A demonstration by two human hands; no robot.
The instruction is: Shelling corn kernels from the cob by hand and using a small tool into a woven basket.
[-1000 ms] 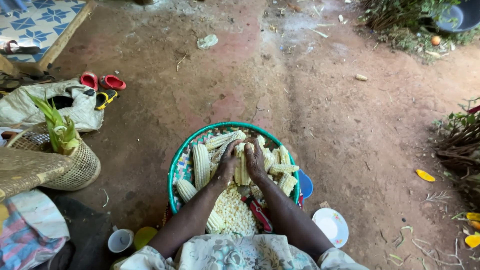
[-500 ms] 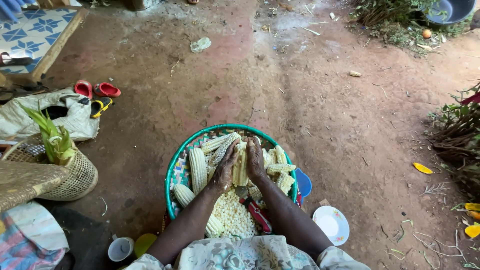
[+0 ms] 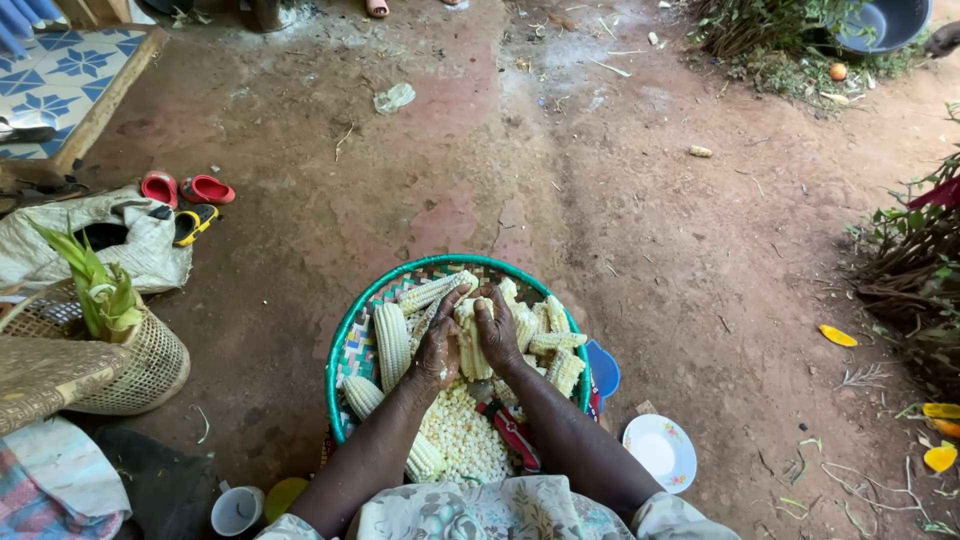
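Observation:
A round woven basket with a green rim (image 3: 352, 318) sits on the dirt ground in front of me, filled with several pale corn cobs (image 3: 392, 342) and a heap of loose kernels (image 3: 458, 432). My left hand (image 3: 437, 346) and my right hand (image 3: 496, 330) are both closed around one upright corn cob (image 3: 470, 338) over the middle of the basket, thumbs pressing on it. A red-handled tool (image 3: 510, 430) lies among the kernels under my right forearm.
A white plate (image 3: 660, 450) and a blue lid (image 3: 602, 368) lie right of the basket. At left stand a woven basket with a green plant (image 3: 110, 340), a white sack (image 3: 60, 240), red sandals (image 3: 185, 188) and cups (image 3: 238, 510). Bushes (image 3: 915, 270) border the right.
The view has tilted slightly, so the basket sits a little lower and more central in the frame. Both hands stay on the same cob with small shifts of the fingers.

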